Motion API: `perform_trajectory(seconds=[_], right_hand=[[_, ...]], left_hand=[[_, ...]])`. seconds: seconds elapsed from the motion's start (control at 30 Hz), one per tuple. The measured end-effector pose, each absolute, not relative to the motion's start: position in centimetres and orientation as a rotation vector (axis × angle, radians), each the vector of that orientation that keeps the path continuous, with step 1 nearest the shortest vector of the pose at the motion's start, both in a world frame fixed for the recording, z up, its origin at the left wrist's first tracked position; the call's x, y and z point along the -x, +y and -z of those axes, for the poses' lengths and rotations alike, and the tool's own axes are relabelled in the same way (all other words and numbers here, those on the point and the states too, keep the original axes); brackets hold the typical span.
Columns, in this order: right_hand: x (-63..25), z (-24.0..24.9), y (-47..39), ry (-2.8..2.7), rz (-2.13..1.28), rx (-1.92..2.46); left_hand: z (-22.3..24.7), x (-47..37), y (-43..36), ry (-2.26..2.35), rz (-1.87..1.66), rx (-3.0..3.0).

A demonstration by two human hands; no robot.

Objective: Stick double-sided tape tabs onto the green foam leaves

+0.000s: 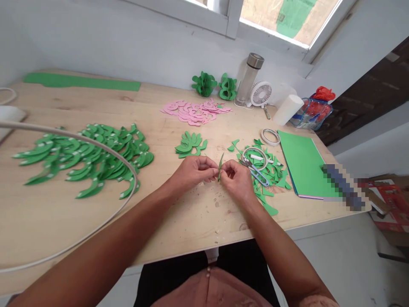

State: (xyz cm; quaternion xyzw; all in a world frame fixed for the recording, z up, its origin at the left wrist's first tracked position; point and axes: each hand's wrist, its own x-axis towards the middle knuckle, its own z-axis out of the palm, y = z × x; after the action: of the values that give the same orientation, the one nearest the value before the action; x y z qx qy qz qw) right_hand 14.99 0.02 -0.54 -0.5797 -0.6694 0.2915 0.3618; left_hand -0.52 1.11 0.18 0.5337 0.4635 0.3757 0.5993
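Observation:
Between my two hands, above the wooden table (204, 221), is a small green paper cutout (221, 160), seen nearly edge-on. My left hand (198, 168) pinches it from the left side with thumb and forefinger. From the other side, the fingertips of my right hand (237, 175) also close on it. A small group of green paper leaf shapes (191, 144) lies just beyond my left hand. Beside my right hand are green paper scraps (276, 175), with blue-handled scissors (260, 175) and a tape roll (254, 158) on top.
Many curved green pieces with white tabs (105, 149) cover the left side, crossed by a white cable (128, 164). Pink cutouts (194, 111) lie farther back, near folded green paper shapes (204, 84), a bottle (251, 76) and a small fan (261, 94). Green sheets (306, 164) lie right.

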Motion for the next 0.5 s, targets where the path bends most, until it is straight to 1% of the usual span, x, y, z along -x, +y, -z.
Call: perform_trajectory(seconds=[0.27, 0.5], right_hand=[[-14.98, 0.66, -0.08, -1.778, -0.672, 1.477], [-14.96, 0.62, -0.15, -1.871, -0.518, 1.484]], left_hand=[[-0.39, 0.35, 1.04, 1.076, -0.874, -1.233], [-0.68, 0.30, 0.74, 1.061, -0.849, -1.161]])
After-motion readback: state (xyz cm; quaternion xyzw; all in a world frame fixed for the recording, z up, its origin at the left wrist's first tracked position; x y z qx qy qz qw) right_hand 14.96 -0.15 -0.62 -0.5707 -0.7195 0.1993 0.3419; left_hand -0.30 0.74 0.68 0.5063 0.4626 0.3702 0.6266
